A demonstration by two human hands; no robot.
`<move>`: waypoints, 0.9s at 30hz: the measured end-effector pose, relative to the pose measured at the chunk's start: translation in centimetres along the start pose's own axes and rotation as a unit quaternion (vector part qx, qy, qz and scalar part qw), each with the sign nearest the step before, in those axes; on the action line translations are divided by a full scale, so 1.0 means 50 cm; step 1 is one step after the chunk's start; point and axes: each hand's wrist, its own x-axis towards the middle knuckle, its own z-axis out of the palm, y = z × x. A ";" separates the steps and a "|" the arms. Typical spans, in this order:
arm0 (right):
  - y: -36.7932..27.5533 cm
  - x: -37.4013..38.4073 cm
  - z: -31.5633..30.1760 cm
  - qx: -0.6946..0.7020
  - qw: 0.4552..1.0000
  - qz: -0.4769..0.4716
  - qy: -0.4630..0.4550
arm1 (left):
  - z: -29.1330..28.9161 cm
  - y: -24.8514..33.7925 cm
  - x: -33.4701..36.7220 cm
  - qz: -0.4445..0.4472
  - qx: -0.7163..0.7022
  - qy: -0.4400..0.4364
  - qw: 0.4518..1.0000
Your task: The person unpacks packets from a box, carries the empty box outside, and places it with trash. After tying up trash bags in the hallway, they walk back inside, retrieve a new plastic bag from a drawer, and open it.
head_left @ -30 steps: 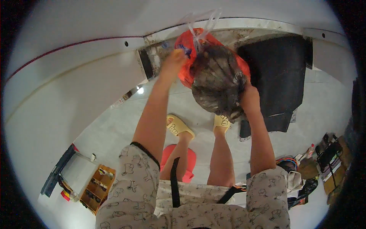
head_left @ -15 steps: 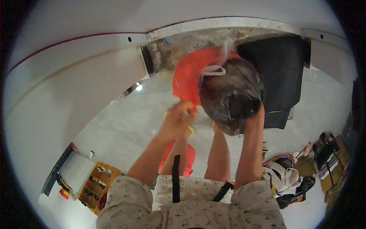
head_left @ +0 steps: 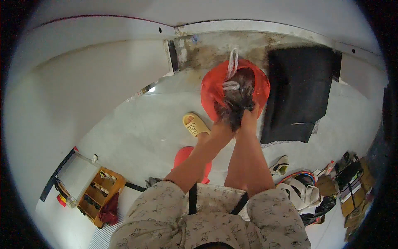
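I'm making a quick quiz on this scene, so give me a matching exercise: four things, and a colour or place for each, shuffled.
Things:
1. plastic bag
2. bin
3. mat
4. slipper

Descriptions:
A. yellow, on the person's foot
B. black, flat on the floor right of the bin
C. red, round
D. clear, dark contents, gripped by both hands

Pairs: 1-D, 2-C, 3-B, 4-A

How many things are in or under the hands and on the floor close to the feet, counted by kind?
Clear plastic bag of dark waste: 1
Red bin: 1
Yellow slipper: 1
Black mat: 1
Hands: left hand, right hand: 2
Total: 6
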 end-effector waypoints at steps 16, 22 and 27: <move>0.072 -0.075 -0.143 -0.772 0.599 -0.009 -0.212 | -0.156 0.079 -0.114 -0.144 -0.307 -0.125 0.932; 0.222 0.023 -0.162 -0.574 0.790 -0.077 -0.200 | -0.053 0.112 -0.119 -0.076 -0.357 -0.077 0.928; 0.141 -0.116 -0.158 -0.622 0.742 -0.227 -0.109 | -0.018 0.075 -0.130 -0.096 -0.222 0.010 0.970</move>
